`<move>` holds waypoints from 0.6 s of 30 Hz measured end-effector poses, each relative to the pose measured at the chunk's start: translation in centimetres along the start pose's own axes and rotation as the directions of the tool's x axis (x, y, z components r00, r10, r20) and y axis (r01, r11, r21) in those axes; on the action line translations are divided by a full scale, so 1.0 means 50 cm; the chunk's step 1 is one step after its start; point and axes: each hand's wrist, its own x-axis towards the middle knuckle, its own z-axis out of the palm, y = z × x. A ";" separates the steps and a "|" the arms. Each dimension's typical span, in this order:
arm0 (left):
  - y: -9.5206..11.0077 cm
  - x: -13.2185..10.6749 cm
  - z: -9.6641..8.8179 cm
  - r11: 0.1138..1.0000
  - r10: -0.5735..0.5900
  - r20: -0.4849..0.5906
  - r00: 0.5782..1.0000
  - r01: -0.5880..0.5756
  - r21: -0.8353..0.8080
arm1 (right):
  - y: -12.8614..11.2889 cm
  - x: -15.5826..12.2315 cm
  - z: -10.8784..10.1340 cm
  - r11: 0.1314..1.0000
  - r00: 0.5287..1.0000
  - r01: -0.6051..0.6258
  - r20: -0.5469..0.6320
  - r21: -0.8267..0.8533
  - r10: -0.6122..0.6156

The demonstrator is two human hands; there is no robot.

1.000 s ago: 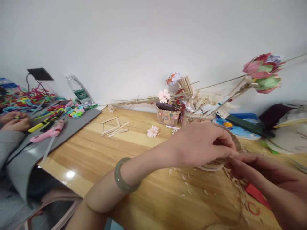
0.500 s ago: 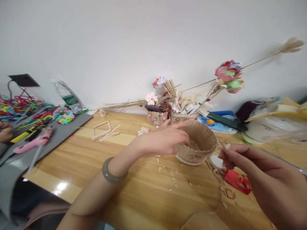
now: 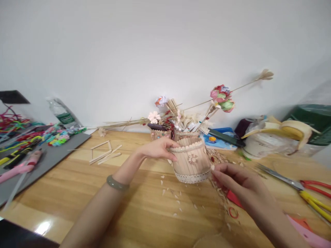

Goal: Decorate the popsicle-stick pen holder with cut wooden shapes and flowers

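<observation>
My left hand grips the rim of a round wooden-stick basket, thumb outside and fingers reaching inside. The basket is tilted and looks lifted a little off the table. White lace runs round its base, and a small pale flower sits on its side. My right hand is closed in a pinch at the basket's lower right, with a small pale petal-like piece at the fingertips. Whether that piece touches the basket I cannot tell. Small pale scraps lie scattered on the table below.
Scissors with red and yellow handles lie at right, near a banana peel. Behind stand decorated pots with dried and paper flowers. Thin sticks lie left of centre; a pink glue gun and a water bottle are farther left.
My left hand has taken the basket by its rim and tipped it so its flowered side faces me. My right hand has come close to its lower right side.
</observation>
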 end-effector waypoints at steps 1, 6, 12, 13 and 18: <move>-0.004 -0.001 -0.003 1.000 -0.005 -0.005 1.000 0.005 -0.029 | 0.002 0.001 0.003 1.000 0.999 -0.001 0.032 -0.014 0.002; -0.013 -0.004 -0.008 0.993 -0.013 -0.030 0.999 0.010 -0.118 | 0.010 0.003 0.022 0.997 0.990 -0.008 0.140 -0.077 0.019; -0.007 -0.004 -0.005 0.990 -0.030 -0.074 0.997 0.019 -0.143 | 0.014 0.005 0.031 0.994 0.990 0.033 0.141 -0.102 -0.018; -0.006 -0.003 -0.004 0.989 -0.040 -0.088 0.995 0.026 -0.148 | 0.013 0.006 0.030 0.993 0.991 0.045 0.131 -0.105 -0.031; 0.004 0.009 0.013 0.979 -0.066 -0.263 0.963 0.012 -0.202 | 0.002 0.001 0.027 0.981 0.991 0.135 0.019 -0.141 -0.134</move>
